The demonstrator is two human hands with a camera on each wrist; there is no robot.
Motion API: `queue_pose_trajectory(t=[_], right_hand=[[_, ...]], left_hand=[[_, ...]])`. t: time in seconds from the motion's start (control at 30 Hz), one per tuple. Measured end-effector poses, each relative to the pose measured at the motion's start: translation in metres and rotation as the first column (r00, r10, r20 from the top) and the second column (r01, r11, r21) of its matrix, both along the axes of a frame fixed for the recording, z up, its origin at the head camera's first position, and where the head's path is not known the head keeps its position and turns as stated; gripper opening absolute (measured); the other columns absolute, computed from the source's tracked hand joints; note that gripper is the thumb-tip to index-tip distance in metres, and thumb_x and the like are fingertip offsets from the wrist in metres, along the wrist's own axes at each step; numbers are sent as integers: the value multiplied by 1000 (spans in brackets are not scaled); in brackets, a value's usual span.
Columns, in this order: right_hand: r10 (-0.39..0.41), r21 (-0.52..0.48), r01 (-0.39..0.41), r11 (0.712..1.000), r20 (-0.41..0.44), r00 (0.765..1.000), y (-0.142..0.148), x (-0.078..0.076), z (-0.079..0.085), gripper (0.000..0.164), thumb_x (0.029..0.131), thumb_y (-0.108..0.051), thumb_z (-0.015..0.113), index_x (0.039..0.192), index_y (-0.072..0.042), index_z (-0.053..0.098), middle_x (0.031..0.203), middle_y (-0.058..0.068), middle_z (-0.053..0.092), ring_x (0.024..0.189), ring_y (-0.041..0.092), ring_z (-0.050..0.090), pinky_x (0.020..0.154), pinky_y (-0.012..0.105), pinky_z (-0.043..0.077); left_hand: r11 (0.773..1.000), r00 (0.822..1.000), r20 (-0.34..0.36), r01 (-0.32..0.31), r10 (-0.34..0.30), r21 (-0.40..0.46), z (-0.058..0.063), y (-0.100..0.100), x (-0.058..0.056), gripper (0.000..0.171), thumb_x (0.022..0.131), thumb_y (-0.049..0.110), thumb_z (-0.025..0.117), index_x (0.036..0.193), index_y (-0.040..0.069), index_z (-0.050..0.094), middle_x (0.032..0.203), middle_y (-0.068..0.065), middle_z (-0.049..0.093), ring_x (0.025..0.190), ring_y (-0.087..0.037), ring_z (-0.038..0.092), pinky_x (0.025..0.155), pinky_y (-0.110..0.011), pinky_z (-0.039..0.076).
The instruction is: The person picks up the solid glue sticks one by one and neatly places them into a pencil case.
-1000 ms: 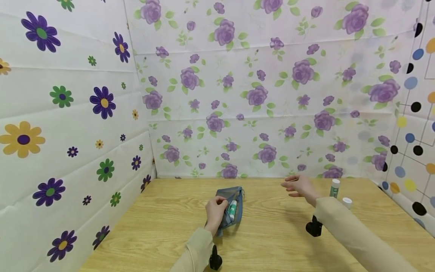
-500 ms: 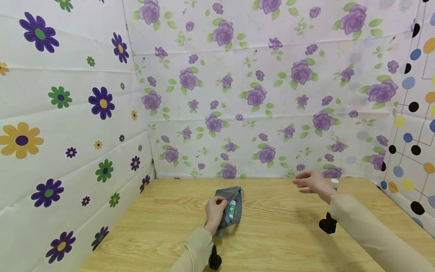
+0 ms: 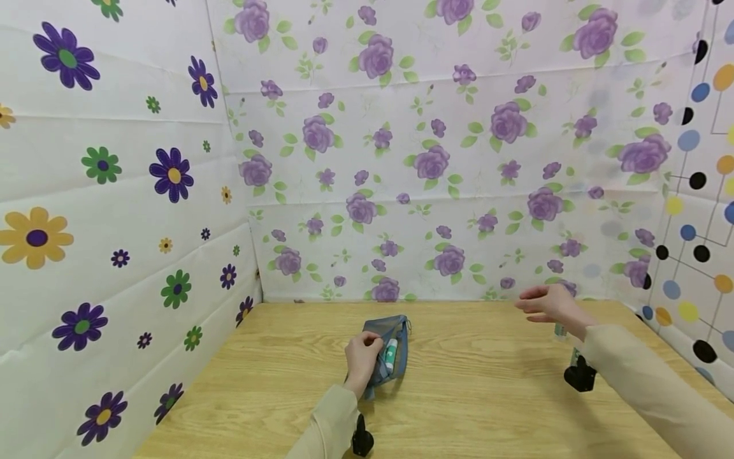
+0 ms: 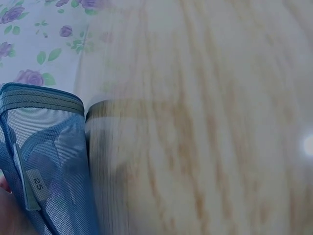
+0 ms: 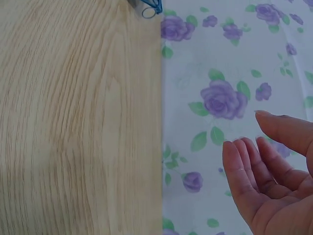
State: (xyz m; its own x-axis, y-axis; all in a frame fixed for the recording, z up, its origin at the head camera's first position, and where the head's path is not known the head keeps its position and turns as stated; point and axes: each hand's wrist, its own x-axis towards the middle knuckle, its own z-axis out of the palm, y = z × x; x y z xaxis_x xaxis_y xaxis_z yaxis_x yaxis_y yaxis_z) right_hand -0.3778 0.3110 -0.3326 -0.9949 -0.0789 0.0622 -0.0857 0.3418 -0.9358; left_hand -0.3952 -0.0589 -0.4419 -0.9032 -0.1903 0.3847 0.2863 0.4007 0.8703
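Observation:
My left hand [image 3: 364, 358] pinches the edge of a blue mesh zipper pouch [image 3: 402, 357], which lies open at the middle of the table. A green and white glue stick [image 3: 391, 355] shows in the pouch's opening. In the left wrist view the mesh pouch [image 4: 63, 161] has a small tag marked 25, and only a bit of the hand shows at the lower left. My right hand [image 3: 556, 307] hovers over the table's right side, fingers loosely bent and holding nothing. Behind it and its wrist stand two more glue sticks, one glue stick [image 3: 560, 331] mostly covered and the other glue stick [image 3: 575, 356] likewise.
The wooden table [image 3: 275, 363] meets a floral sheet [image 3: 344, 210] along its back edge. Patterned sheets also rise at the left and right. A black wrist camera [image 3: 362, 438] sits under the left wrist, another black wrist camera [image 3: 580, 376] under the right.
My right hand has moved to the right, empty, and now covers most of the standing glue sticks. The left hand and the pouch stay in place.

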Motion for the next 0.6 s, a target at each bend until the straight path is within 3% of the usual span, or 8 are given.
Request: queue_pose_trajectory(t=[0.23,0.6], right_hand=[[-15,17,15,1000,0,1000,21,1,3,37,82,-9,66,108,14,53,90,8,58,77,15,59,75,39,47],[-27,102,27,994,-6,1000,49,5,-1,45,82,-16,67,110,16,52,91,7,58,78,15,59,73,36,48]], left_hand=[[1000,1000,-5,0,0,0,1,1,-1,6,78,6,63,80,4,69,70,1,59,63,-15,52,59,-32,44],[1000,1000,-5,5,-5,3,1,0,1,6,78,5,63,80,3,68,69,1,59,62,-15,52,58,-31,44]])
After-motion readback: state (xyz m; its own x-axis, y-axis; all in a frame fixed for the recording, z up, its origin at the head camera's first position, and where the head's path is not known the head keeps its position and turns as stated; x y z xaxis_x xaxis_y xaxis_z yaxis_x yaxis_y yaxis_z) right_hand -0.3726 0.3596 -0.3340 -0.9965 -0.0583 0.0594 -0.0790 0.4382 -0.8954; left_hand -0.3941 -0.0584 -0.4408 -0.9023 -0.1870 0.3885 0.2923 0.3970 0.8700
